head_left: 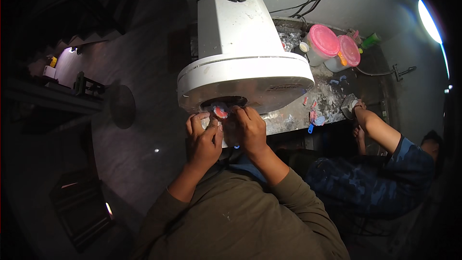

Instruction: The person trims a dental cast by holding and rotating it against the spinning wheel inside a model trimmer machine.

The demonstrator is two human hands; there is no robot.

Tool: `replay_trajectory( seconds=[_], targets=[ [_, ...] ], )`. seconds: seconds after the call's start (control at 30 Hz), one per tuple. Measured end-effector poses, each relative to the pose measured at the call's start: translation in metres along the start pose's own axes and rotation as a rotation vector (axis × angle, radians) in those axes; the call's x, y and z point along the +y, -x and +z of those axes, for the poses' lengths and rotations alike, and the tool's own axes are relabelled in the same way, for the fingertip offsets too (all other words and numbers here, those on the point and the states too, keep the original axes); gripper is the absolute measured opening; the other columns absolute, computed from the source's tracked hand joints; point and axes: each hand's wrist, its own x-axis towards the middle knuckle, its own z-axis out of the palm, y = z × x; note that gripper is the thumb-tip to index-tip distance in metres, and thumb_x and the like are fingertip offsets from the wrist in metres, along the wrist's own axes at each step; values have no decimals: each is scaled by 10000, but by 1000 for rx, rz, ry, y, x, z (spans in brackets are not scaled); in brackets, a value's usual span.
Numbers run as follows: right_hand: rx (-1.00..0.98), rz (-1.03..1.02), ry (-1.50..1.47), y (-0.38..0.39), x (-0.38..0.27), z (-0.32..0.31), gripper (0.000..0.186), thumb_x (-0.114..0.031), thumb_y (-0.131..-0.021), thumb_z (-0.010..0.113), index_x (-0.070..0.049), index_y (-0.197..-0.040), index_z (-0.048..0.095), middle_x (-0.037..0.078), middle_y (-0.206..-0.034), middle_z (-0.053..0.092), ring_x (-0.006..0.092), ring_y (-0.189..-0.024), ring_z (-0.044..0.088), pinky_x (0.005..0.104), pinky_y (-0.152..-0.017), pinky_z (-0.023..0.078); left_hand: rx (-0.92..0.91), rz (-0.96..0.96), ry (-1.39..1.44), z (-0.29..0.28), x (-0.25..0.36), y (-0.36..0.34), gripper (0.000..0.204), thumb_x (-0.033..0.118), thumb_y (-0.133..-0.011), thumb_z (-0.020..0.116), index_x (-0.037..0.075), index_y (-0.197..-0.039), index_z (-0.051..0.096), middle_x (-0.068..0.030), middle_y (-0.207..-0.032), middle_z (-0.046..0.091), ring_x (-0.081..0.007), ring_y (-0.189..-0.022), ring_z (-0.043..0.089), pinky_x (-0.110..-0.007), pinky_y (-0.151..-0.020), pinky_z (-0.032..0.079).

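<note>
A small white plaster dental model [215,108] with a curved red-pink part is held at the dark opening of a white machine [245,74]. My left hand [205,135] is closed, its thumb and fingers gripping the left side and front of the piece. On the other side, the fingers of my right hand [249,126] are bent together at its right edge. The fingertips hide part of the piece. The machine's broad rounded head overhangs both hands.
To the right runs a stained bench [288,122] with red-pink and white scraps and a blue-handled item [311,127]. Two pink-lidded tubs [323,41] stand farther back, near a wall tap [398,72]. A co-worker's arm [380,127] reaches over the bench with a pale object in hand.
</note>
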Motion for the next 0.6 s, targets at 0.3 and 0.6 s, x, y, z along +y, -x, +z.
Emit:
replay_trajectory(
  seconds=[0.3, 0.6],
  targets=[
    [-11, -42, 18, -2, 5, -2, 350, -25, -787, 706, 16, -1133, 670, 134, -907, 612, 326, -818, 634, 414, -676, 536, -10, -3, -8, -2, 4, -2, 245, 15, -864, 714, -63, -1096, 732, -227, -1202, 573, -412, -1190, 495, -496, -1035, 414],
    [-19, -54, 33, -3, 6, -2, 362, -54, -775, 711, 20, -1126, 665, 137, -908, 609, 322, -805, 631, 412, -657, 538, -41, 6, -59, -2, 3, -3, 262, 93, -915, 691, -57, -1127, 723, -245, -1223, 577, -427, -1215, 494, -504, -1046, 427]
  ],
)
